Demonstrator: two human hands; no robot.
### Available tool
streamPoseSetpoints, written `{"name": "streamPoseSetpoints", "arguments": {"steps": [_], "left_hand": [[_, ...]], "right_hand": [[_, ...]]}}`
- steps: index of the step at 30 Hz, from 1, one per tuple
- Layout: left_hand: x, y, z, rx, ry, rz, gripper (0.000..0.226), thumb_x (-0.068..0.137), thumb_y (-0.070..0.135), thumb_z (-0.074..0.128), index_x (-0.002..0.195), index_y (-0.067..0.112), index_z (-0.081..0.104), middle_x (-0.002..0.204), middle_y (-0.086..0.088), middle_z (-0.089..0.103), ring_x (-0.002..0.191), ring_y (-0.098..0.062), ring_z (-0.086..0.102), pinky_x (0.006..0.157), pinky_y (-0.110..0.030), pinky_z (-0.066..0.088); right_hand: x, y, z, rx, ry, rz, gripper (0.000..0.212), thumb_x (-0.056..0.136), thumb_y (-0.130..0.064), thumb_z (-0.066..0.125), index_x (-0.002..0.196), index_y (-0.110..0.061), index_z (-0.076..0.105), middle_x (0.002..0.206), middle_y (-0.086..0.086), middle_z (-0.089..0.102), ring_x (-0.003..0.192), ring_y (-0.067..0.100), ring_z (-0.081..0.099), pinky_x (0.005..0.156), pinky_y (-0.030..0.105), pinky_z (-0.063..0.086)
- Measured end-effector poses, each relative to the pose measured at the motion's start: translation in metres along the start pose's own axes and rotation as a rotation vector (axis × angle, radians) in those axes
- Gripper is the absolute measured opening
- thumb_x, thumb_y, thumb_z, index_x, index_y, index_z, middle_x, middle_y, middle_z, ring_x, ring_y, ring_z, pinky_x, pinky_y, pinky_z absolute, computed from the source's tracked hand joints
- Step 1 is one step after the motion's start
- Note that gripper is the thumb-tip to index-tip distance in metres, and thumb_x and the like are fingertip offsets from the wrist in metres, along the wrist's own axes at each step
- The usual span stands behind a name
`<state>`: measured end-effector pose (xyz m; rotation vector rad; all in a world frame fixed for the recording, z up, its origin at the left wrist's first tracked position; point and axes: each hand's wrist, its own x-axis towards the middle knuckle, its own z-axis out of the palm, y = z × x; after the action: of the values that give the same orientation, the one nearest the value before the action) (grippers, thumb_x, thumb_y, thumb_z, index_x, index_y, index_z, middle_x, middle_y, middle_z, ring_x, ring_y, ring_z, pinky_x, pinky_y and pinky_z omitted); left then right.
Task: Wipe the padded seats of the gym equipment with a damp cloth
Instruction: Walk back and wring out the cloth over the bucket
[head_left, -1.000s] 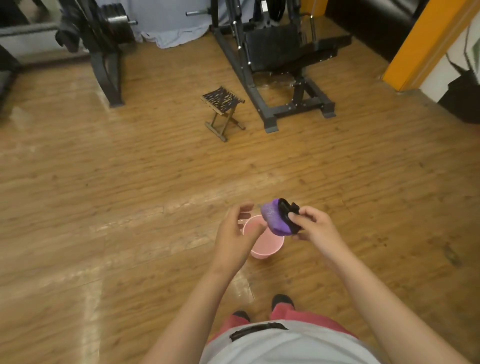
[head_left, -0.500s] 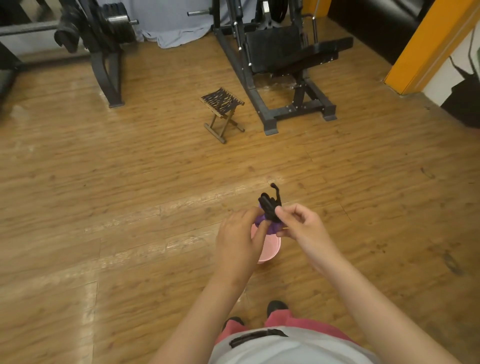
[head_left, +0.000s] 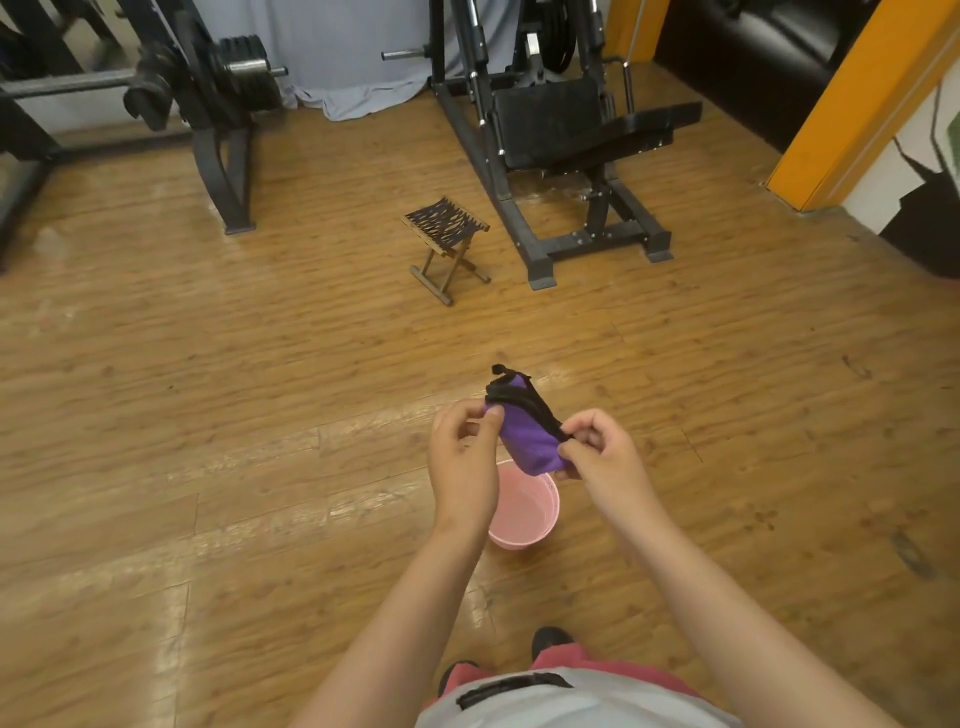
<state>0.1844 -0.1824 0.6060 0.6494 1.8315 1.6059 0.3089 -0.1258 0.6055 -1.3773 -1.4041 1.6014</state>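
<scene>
Both hands hold a purple cloth with a black edge above a pink bucket on the floor. My left hand pinches the cloth's upper left side. My right hand pinches its black edge at the lower right. The black padded seat of a gym machine stands far ahead, well beyond my hands.
A small folding stool stands on the wooden floor between me and the machine frame. A weight rack with plates is at the back left. An orange pillar rises at the right. My feet are just behind the bucket.
The cloth was bunched in my right hand; my left hand has come up and taken it too, and it now hangs stretched between both hands. The view has moved closer to the machine.
</scene>
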Motion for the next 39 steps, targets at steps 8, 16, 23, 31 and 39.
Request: {"name": "streamPoseSetpoints", "arguments": {"steps": [8,16,23,31,39], "left_hand": [[0.004,0.014,0.006,0.043,-0.157,0.181,0.012,0.089,0.013,0.066,0.085,0.023,0.071,0.117,0.009,0.057,0.115,-0.005,0.052,0.086,-0.013,0.039],[0.015,0.036,0.003,-0.061,-0.444,0.213,0.006,0.086,0.012,0.065,0.088,0.010,0.071,0.108,-0.005,0.067,0.099,-0.006,0.061,0.087,-0.019,0.044],[0.025,0.055,-0.011,-0.026,-0.576,0.088,0.017,0.094,0.010,0.054,0.090,0.011,0.071,0.091,0.002,0.068,0.084,-0.008,0.060,0.077,-0.020,0.046],[0.032,0.069,-0.028,-0.131,-0.595,-0.105,0.015,0.084,0.007,0.068,0.098,0.010,0.065,0.089,-0.004,0.070,0.080,-0.011,0.064,0.071,-0.025,0.053],[0.029,0.071,-0.028,-0.098,-0.519,-0.025,0.017,0.094,0.002,0.051,0.083,0.013,0.057,0.081,0.001,0.062,0.074,-0.007,0.057,0.066,-0.023,0.048]], "right_hand": [[0.002,-0.029,-0.009,-0.181,-0.091,-0.283,0.035,0.076,-0.034,0.063,0.110,-0.040,0.058,0.118,-0.016,0.060,0.114,-0.002,0.053,0.095,0.019,0.041],[0.015,-0.049,-0.020,0.096,-0.397,-0.214,0.043,0.088,-0.005,0.064,0.128,-0.017,0.055,0.122,0.003,0.065,0.113,0.008,0.060,0.091,0.022,0.048],[0.024,-0.050,-0.021,0.312,-0.453,-0.109,0.039,0.075,-0.006,0.066,0.112,-0.009,0.054,0.104,0.005,0.066,0.093,0.013,0.062,0.078,0.022,0.051],[0.019,-0.043,-0.022,0.601,-0.567,-0.029,0.053,0.073,-0.002,0.077,0.119,-0.005,0.051,0.110,0.008,0.067,0.098,0.016,0.064,0.083,0.024,0.053],[0.021,-0.043,-0.025,0.525,-0.461,-0.049,0.075,0.050,-0.028,0.093,0.112,-0.008,0.057,0.104,0.006,0.070,0.092,0.014,0.066,0.076,0.022,0.054]]}}
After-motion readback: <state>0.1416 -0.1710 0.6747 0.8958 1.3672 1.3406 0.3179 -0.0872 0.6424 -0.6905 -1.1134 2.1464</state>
